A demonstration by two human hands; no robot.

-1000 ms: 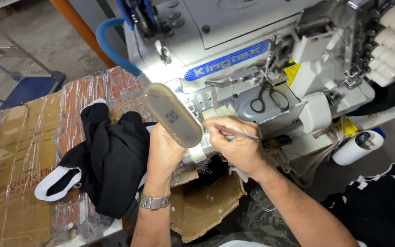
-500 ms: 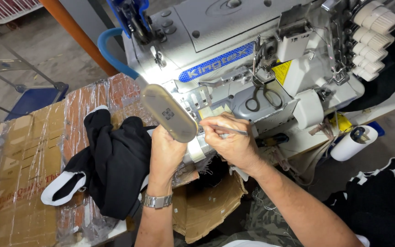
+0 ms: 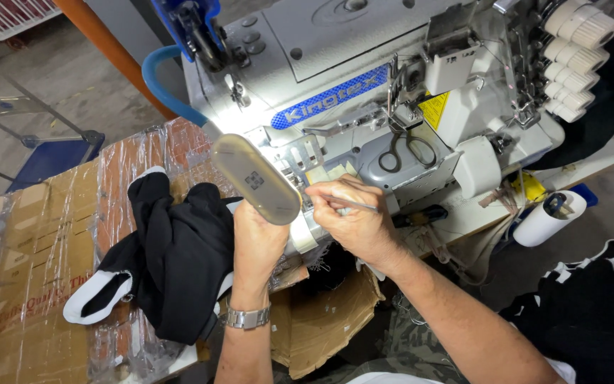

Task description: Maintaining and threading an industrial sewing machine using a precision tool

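Gripping a thin metal tool, probably tweezers (image 3: 355,205), the right hand (image 3: 353,224) sits at frame centre with fingers pinched closed around the shaft. Long axis of the tweezers runs nearly horizontal, slightly down to the right; the free end points right toward the scissors (image 3: 401,148) hanging on the machine front, the other end is hidden under the fingertips. Left hand (image 3: 256,245) is just left of centre, fingers curled up behind the oblong grey lamp head (image 3: 256,180); whether it grips anything I cannot tell. A metal wristwatch (image 3: 248,317) is on that wrist.

Against the earlier frames: both hands hold the same pose at the needle area, tweezers at the same angle; the view has shifted so the sewing machine (image 3: 364,78) now lies slightly higher and more of the thread cones (image 3: 575,43) at upper right is in view.

Labels: a blue rectangular nameplate (image 3: 335,96) with pale lettering, tilted up to the right, upper centre of the machine; a small yellow warning sticker (image 3: 435,110) just right of it. A white roll (image 3: 547,219) lies at right. Black garment with white trim (image 3: 168,259) rests at lower left on a tape-wrapped cardboard box (image 3: 30,249) bearing printed lettering. Torn cardboard (image 3: 328,320) sits below the hands.
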